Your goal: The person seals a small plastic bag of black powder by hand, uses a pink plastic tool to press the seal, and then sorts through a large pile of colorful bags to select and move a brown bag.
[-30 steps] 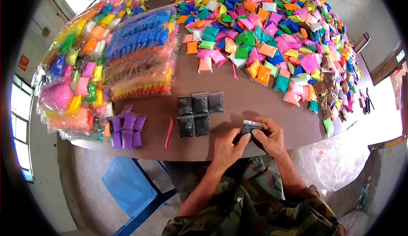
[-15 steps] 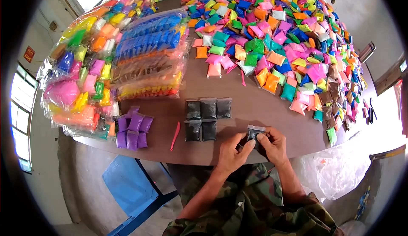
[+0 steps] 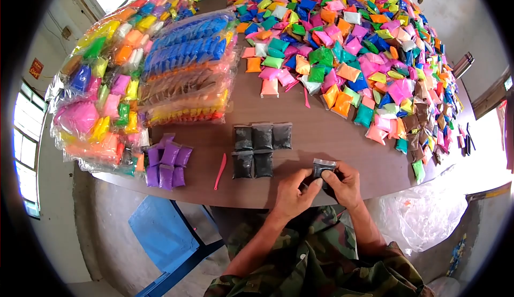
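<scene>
Between my two hands, near the table's front edge, is a small clear packet of black clay-like material [image 3: 323, 167]. My left hand [image 3: 295, 191] grips its left side, thumb pressed near the middle. My right hand [image 3: 344, 183] holds the right side, with its thumb on the packet's face. The packet's clear top edge points away from me; its lower part is hidden by my fingers. Left of my hands, several similar black packets [image 3: 263, 136] lie flat in two rows. Farther left are a pink plastic knife [image 3: 220, 172] and a small stack of purple packets [image 3: 170, 153].
A large heap of colourful packets [image 3: 332, 56] covers the table's back and right. At the left stand big clear bags of packets [image 3: 187, 67]. A blue chair [image 3: 163, 233] is below the front edge, and a clear plastic bag [image 3: 423, 216] lies at lower right.
The black packet has tilted slightly and shifted a little between my hands, and my thumbs have moved slightly on it. Everything else on the table looks the same.
</scene>
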`<move>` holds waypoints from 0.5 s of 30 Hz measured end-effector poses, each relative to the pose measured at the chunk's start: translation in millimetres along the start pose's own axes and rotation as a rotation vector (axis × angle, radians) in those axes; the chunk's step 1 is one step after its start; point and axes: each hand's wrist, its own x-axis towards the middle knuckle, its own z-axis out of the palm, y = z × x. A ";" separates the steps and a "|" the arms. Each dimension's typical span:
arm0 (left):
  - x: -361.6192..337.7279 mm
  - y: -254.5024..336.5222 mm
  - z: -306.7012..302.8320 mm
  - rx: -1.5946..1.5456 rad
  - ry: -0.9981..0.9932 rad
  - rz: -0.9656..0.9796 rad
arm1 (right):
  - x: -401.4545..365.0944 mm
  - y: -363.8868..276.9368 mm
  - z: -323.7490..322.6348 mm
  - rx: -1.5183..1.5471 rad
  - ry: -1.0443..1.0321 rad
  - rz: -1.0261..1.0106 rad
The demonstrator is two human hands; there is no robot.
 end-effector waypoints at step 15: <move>1.5 -17.3 4.0 0.009 0.029 0.055 | -1.0 -9.2 0.0 -0.139 -0.021 0.006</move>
